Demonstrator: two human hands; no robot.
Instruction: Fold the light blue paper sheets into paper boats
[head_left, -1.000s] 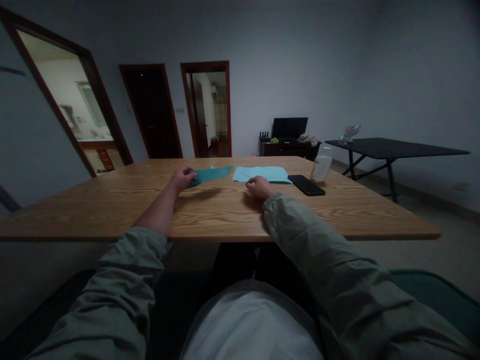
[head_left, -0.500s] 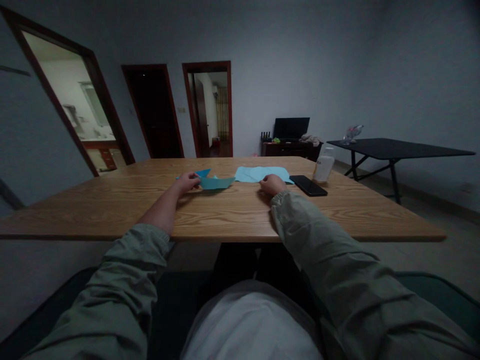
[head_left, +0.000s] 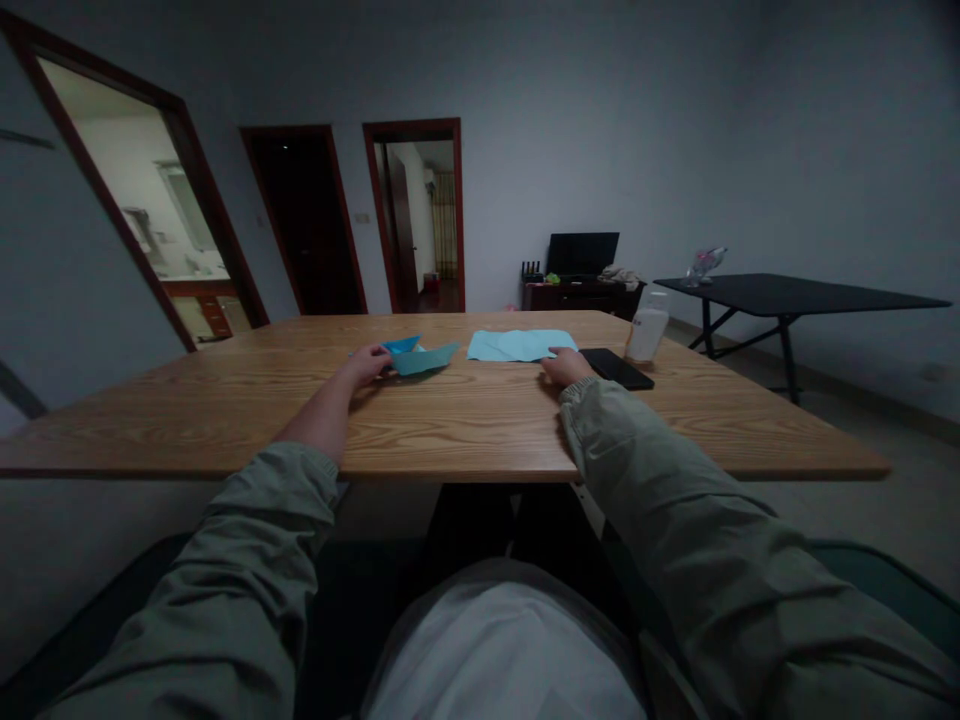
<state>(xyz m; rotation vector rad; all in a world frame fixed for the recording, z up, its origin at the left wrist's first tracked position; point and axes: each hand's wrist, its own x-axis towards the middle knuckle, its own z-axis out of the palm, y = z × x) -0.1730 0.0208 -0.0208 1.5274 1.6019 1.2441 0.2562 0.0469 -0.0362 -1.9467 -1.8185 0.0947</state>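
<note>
In left hand [head_left: 369,365], blue paper [head_left: 424,361]

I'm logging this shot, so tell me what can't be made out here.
All in the head view:
Folded paper: part hidden by the left hand.
Phone: left edge, partly behind the right hand.
Bottle: marking too small and blurred to read.
Sleeves: upper parts cut off by the picture's edges.

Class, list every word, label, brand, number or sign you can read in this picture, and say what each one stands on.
Nothing here can be read.
Bottle: faint marks on its side, too small and blurred to read.
Folded blue paper, light blue sheet, black phone and dark screen: no lettering can be made out.
</note>
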